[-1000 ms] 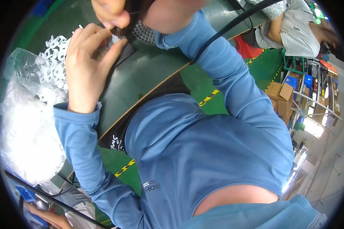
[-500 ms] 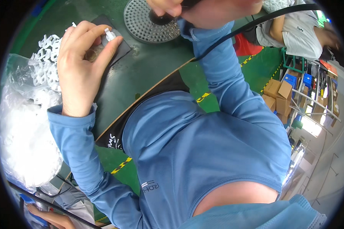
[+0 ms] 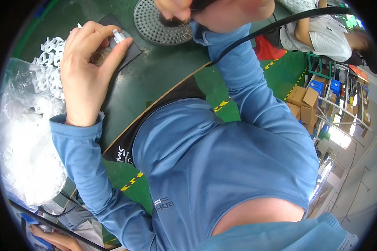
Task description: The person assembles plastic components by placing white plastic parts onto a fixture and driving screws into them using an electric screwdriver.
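Note:
My left hand [image 3: 84, 69] is closed, with a small white plastic part [image 3: 118, 37] pinched between thumb and forefinger. It hovers over a dark flat pad [image 3: 133, 51] on the green table. At the top edge, my right hand [image 3: 234, 14] is wrapped around a dark tool [image 3: 202, 4], mostly hidden by the fingers and cut off by the picture's edge, so its exact kind does not show. Beneath that hand lies a round grey dimpled tray [image 3: 148, 27] with small metal pieces, apparently screws, near its right side.
White lattice-like plastic parts [image 3: 50, 52] and a bulging clear plastic bag [image 3: 33, 138] lie left of my left hand. A thick black cable [image 3: 255, 34] crosses my right sleeve. A person in a grey shirt [image 3: 318, 39] is at upper right; cardboard boxes [image 3: 299, 96] stand beyond.
My right hand has shifted slightly left over the tray. My left hand, still pinching the white part, has moved a little left; the whole view has shifted slightly too.

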Available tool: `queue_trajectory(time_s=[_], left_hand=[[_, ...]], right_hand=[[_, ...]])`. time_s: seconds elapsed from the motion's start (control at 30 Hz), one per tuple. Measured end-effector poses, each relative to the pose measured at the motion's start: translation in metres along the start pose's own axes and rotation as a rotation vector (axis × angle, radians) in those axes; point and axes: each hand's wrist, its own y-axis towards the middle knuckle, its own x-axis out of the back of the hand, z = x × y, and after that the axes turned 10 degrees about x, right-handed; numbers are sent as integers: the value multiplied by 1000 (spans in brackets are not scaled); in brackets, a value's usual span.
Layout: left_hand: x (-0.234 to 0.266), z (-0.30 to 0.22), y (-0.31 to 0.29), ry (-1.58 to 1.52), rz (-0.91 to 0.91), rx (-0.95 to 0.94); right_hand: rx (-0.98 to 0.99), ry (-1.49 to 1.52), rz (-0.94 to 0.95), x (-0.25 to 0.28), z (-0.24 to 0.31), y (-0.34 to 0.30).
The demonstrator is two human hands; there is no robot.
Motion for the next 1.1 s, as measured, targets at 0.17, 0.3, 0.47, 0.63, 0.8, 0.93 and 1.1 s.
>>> queue_trajectory(time_s=[0.17, 0.3, 0.47, 0.63, 0.8, 0.93, 1.1], left_hand=[[-5, 7, -1, -10, -20, -40], [-8, 8, 0, -28, -71, -76], [-7, 16, -2, 9, -84, -93], [-11, 19, -1, -60, -150, -130], [-10, 24, -3, -10, -97, -79], [-11, 21, -4, -60, -97, -63], [-12, 23, -3, -71, -98, -65]], right_hand=[[342, 496, 187, 6, -17, 41], [244, 416, 155, -13, -13, 44], [84, 306, 104, -39, -13, 50], [-87, 183, 49, -57, -13, 53], [-244, 46, -17, -70, -8, 52], [-359, -69, -74, -75, -2, 51], [-507, -217, -143, -78, -1, 51]])
